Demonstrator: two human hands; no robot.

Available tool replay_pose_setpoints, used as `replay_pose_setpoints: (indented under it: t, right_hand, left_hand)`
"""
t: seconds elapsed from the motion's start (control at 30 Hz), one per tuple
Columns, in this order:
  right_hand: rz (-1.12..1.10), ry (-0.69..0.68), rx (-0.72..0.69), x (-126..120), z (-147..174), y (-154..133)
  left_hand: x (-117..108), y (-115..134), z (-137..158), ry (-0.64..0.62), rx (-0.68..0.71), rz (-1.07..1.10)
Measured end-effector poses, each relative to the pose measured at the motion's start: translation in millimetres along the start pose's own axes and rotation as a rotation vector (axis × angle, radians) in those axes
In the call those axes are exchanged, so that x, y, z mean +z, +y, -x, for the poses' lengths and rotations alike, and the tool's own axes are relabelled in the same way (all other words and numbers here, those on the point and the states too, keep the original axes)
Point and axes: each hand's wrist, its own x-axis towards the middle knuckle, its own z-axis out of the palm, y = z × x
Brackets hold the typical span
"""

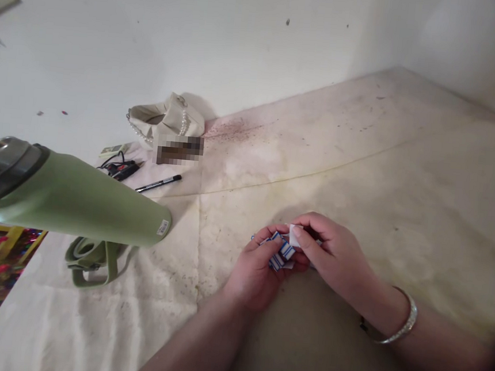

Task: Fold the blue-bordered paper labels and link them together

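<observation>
My left hand is closed around a small bundle of blue-and-white striped pieces, with the thumb pressed on top. Whether these are folded papers or small cards, I cannot tell. Just to the right, my right hand pinches a small white piece between thumb and fingers. The white piece is right beside the striped bundle, and both hands touch or nearly touch there. Some fingers of each hand are hidden behind the bundle. A silvery bracelet circles the right wrist.
A green tumbler with a metal-coloured lid stands at the left. Near it are a green strapped cap, a black pen, a dark cabled object and a cream bag. A pale cloth covers the table against the wall.
</observation>
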Motion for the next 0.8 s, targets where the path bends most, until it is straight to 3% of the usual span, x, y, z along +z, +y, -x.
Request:
replay_pose_setpoints:
  t: [0.8]
  right_hand:
    - [-0.015,-0.074,-0.087,4.3,0.0,5.0]
  left_hand:
    - [3.1,0.5,1.4,0.052,0.002,-0.02]
